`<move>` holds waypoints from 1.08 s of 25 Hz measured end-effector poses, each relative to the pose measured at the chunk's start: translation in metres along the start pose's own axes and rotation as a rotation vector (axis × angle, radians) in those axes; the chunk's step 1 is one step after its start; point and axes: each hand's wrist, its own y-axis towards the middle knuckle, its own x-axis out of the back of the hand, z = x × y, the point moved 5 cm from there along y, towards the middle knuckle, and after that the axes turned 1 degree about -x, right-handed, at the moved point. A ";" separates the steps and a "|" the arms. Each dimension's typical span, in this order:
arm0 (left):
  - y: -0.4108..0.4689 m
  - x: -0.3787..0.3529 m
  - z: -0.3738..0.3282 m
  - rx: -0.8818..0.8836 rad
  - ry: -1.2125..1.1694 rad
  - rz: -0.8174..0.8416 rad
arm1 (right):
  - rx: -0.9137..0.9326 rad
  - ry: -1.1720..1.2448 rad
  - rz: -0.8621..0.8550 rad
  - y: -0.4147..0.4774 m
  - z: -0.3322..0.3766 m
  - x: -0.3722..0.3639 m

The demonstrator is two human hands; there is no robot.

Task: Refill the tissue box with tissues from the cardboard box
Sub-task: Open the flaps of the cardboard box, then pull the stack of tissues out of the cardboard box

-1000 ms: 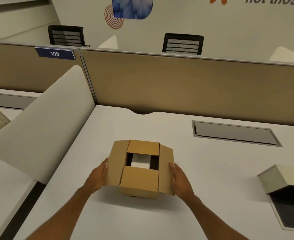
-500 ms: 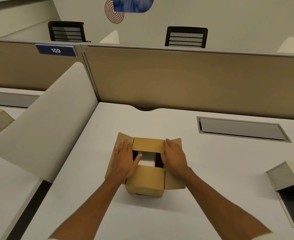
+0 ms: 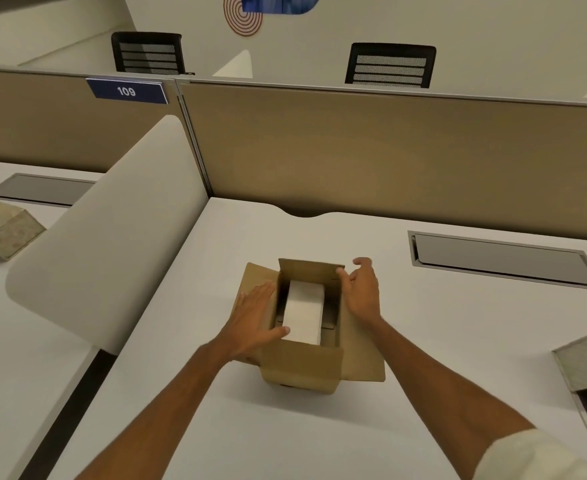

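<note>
Brown cardboard box [image 3: 302, 370] sits on the white surface [image 3: 285, 438], flaps spread, between both hands. Left hand [image 3: 254, 323] lies flat, open, on its flap; right hand [image 3: 363, 289], fingers loosely spread, touches the opposite flap. White tissue stack [image 3: 302, 313] lies inside.

Cardboard box [image 3: 302, 370] flaps spread; top access to tissues [image 3: 303, 311] clear.

White "109" on a blue plate [image 3: 126, 91] atop the tan partition [image 3: 389, 161].

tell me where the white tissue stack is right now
In the head view, the tissue stack sits inside the open cardboard box at desk centre, between the left hand and right hand.
</note>
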 end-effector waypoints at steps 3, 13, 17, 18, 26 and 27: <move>-0.022 -0.005 0.006 -0.025 -0.068 0.162 | -0.027 0.160 -0.009 0.007 0.003 -0.001; -0.044 -0.048 0.033 -0.079 0.302 0.145 | 0.299 -0.552 0.325 0.004 -0.009 -0.041; -0.044 -0.051 0.034 -0.064 0.310 0.111 | 0.303 -0.605 0.363 0.004 -0.010 -0.042; -0.044 -0.051 0.033 -0.063 0.315 0.110 | 0.293 -0.608 0.377 0.005 -0.008 -0.042; -0.042 -0.048 0.032 -0.030 0.402 0.107 | -0.110 -0.076 0.286 -0.067 -0.001 -0.053; -0.041 -0.048 0.031 -0.031 0.413 0.107 | -0.217 -0.071 0.334 -0.075 -0.008 -0.061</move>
